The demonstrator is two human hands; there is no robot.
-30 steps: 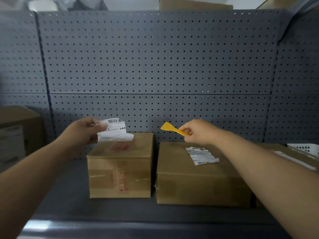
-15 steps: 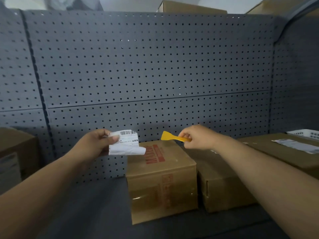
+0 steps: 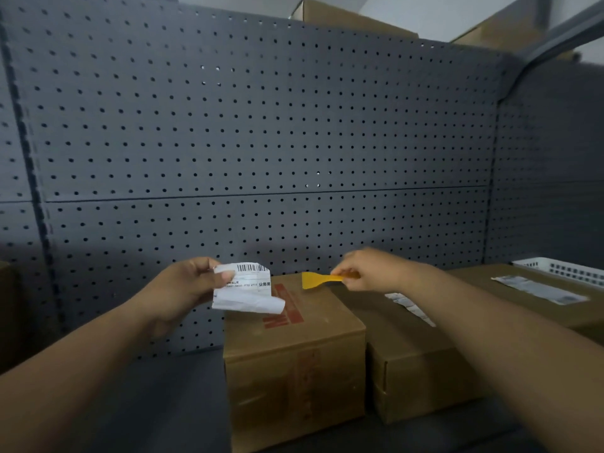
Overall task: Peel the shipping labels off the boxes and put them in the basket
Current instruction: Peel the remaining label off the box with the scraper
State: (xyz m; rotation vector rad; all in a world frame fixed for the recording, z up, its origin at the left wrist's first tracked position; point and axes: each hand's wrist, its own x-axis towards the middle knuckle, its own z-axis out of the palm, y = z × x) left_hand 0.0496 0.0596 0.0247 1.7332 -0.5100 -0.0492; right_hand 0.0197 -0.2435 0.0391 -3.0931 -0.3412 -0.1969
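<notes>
My left hand [image 3: 186, 289] pinches a peeled label [image 3: 243, 289] above a box [image 3: 294, 348]; my right hand [image 3: 369, 271] grips a scraper [image 3: 313, 279].

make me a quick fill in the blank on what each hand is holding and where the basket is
1. The left hand holds a peeled-off shipping ____, with a barcode along its top edge.
2. The right hand pinches a ____-coloured plastic scraper.
3. The white basket sits at the far ____ of the shelf.
4. The box with red print has ____ label on its top.

Missing words: label; yellow; right; no
</notes>
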